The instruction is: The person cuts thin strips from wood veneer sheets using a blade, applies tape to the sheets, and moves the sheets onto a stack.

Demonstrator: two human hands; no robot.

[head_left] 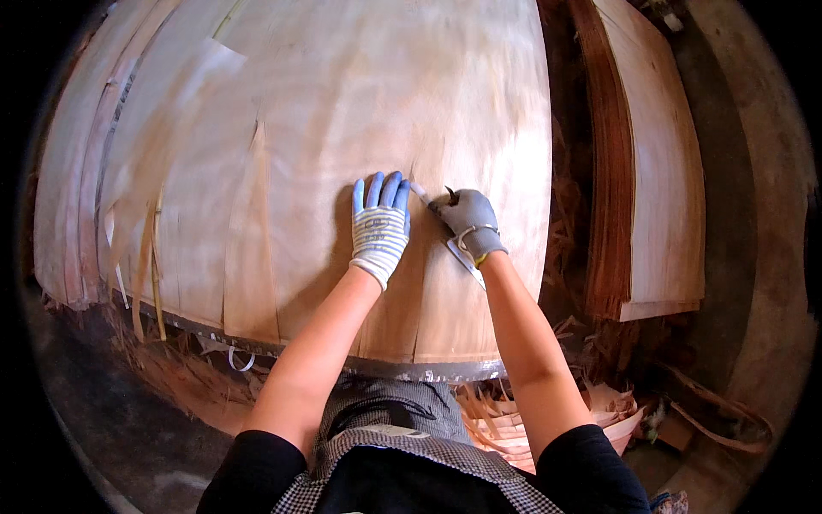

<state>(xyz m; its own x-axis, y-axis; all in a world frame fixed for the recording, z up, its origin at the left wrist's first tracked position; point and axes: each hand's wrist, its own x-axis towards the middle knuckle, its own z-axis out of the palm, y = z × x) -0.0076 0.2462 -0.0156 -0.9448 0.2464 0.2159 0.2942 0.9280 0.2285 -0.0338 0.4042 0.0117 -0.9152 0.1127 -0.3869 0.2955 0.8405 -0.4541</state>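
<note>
Your left hand [380,224] lies flat, fingers spread, palm down on the veneer sheet [342,128], pinning it. Your right hand [469,224] sits just right of it, fist closed around a thin blade-like tool [463,257]; its metal end pokes out of the near side of the fist toward your forearm.

A pale strip, probably tape [420,194], runs from between the two hands up and left under your left fingertips. Both hands touch or nearly touch it; the right is the one working it.

The sheet's grain and splits run near to far, so the long axis points away from you. The hands sit right of centre, near the sheet's right edge.

Further right, well apart: a veneer stack [651,171]. Offcut scraps [514,420] lie below the bench's near edge.

Hard to tell: the tool's working tip, hidden by the fist; whether the strip is tape or a sliver; the dark curl above your right knuckles.
</note>
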